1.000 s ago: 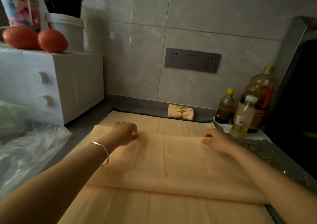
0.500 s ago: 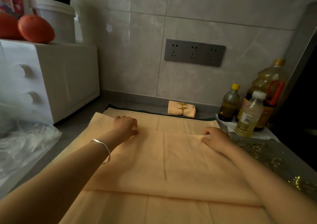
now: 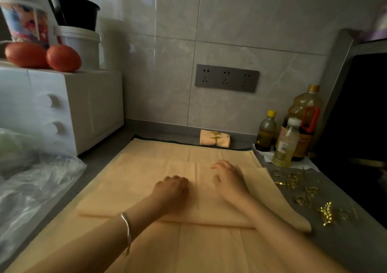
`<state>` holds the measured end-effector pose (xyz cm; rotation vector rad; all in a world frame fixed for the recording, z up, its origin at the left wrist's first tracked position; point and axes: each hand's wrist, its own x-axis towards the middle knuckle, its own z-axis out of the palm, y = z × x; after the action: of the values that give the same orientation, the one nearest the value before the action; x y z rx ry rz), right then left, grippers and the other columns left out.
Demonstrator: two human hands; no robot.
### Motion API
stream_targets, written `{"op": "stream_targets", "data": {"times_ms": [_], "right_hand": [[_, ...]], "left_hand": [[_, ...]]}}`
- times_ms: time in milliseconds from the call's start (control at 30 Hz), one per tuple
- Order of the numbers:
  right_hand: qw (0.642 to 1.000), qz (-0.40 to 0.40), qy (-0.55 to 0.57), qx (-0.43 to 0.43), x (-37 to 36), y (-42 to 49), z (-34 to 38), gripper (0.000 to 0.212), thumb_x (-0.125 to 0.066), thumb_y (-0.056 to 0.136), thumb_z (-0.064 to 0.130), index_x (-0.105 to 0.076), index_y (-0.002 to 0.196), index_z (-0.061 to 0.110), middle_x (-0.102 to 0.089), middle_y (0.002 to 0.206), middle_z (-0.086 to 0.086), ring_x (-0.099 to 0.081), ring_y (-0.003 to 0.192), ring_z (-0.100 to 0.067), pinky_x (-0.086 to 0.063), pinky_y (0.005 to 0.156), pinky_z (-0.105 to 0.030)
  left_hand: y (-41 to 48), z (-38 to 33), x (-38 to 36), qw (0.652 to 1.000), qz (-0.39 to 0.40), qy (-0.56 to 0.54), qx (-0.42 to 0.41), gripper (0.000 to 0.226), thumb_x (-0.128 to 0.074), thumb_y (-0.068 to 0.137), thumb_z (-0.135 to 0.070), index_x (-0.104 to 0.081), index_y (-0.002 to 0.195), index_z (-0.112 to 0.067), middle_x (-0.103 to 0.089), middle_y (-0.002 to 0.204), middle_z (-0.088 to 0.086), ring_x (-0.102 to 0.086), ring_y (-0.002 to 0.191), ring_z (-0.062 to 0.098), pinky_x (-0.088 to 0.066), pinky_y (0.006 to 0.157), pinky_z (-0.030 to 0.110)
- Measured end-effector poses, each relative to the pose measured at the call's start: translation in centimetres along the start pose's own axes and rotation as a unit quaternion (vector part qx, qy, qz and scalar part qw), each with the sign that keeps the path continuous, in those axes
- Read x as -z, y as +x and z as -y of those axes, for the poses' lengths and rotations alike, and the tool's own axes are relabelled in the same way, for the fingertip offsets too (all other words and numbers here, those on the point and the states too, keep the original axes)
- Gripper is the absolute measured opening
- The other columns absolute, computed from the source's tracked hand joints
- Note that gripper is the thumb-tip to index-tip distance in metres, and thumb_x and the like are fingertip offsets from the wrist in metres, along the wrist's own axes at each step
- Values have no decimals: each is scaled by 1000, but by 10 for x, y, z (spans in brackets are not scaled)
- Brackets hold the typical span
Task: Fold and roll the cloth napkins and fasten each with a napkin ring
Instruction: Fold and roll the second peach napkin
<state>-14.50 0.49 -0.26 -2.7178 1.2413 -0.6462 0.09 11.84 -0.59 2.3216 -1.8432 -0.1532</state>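
Peach folded cloth napkin [image 3: 136, 187] lies centred on the grey bench [image 3: 100, 159]; right hand [image 3: 229, 181] presses flat, left hand [image 3: 171, 191] curled, grip unclear. Uneven pressure could skew the fold.

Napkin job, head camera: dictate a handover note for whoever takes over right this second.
Left hand: rests on the folded napkin, fingers bent under, grip unclear.
Right hand: open, fingers spread on the same napkin.
Things: the folded napkin lies on flat cloth spread beneath it. Loose gold napkin rings are on the counter to the right.
Done: one rolled napkin with a gold ring sits by the back wall. The current napkin is folded over.
Left: probably finish folding, roll it, slip on a ring, then do the cloth underneath.
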Motion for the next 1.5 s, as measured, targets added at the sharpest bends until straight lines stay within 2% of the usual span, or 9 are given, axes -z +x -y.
{"op": "stream_targets", "data": {"times_ms": [100, 167, 233, 433, 633, 900, 1133, 1333, 1500], "right_hand": [[997, 61, 55, 6, -8, -21, 41, 43, -37, 96, 16, -42, 139, 17, -33, 150, 0, -28, 138, -14, -18, 114, -29], [993, 101, 56, -3, -13, -30, 57, 48, -32, 97, 15, -32, 145, 16, -24, 155, 1, -20, 142, -12, -13, 116, -30], [992, 118, 41, -13, -22, -35, 63, 50, -31, 97, 15, -26, 147, 16, -19, 157, 1, -16, 144, -12, -11, 117, -31], [993, 114, 1, -28, -32, -51, 54, 47, -21, 101, 29, -21, 149, 30, -13, 158, 6, -10, 145, -12, -5, 116, -36], [986, 141, -44, -72, -13, -61, 17, 48, -17, 101, 33, -14, 149, 38, -5, 159, 8, -4, 146, -14, -3, 117, -43], [980, 150, -55, -118, 13, -80, -40, 49, -12, 101, 37, -9, 150, 36, -2, 159, 7, -2, 146, -13, -3, 117, -39], [977, 151, -58, -138, 25, -89, -72, 54, -14, 99, 48, -6, 151, 34, 1, 159, 5, -1, 146, -16, -4, 118, -36], [977, 152, -47, -141, 26, -90, -76, 56, -14, 99, 51, -8, 151, 32, -1, 159, 4, -2, 146, -17, -4, 118, -36], [982, 143, -5, -120, 36, -94, -68, 53, -19, 100, 49, -16, 150, 30, -6, 159, 4, -5, 146, -15, -5, 118, -37]], "left_hand": [[-16, -11, -9, 999, 34, 31, 11, 48, -22, 101, -34, -23, 146, -17, -20, 154, 3, -18, 142, 24, -17, 113, 43], [-22, -14, -13, 998, 46, 32, 13, 54, -20, 101, -35, -7, 151, -17, -3, 159, 1, -3, 145, 25, -6, 116, 46], [-25, -14, -18, 998, 45, 36, 12, 57, -16, 101, -37, 3, 151, -19, 6, 159, 2, 6, 146, 25, 1, 117, 48], [-26, -10, -26, 999, 4, 30, 23, 54, -12, 101, -41, -2, 151, -24, 1, 159, -4, 2, 146, 20, 0, 117, 45], [-32, 6, -23, 999, -2, 25, 41, 55, -13, 99, -49, -4, 150, -33, 1, 159, -5, 1, 146, 22, 2, 115, 53], [-51, 64, -11, 996, 3, 18, 87, 56, -10, 96, -56, 0, 149, -38, 4, 159, -5, 4, 146, 25, 4, 114, 57], [-62, 89, -5, 991, -2, 24, 130, 60, -11, 94, -61, -1, 149, -39, 3, 159, -5, 3, 145, 27, 2, 114, 57], [-64, 96, 0, 988, 13, 24, 151, 66, -11, 90, -68, 0, 148, -40, 4, 159, -5, 5, 145, 31, 2, 114, 59], [-66, 86, 9, 988, 38, 31, 148, 71, -11, 89, -69, 1, 150, -34, 7, 158, -1, 10, 144, 32, 9, 112, 58]]}}
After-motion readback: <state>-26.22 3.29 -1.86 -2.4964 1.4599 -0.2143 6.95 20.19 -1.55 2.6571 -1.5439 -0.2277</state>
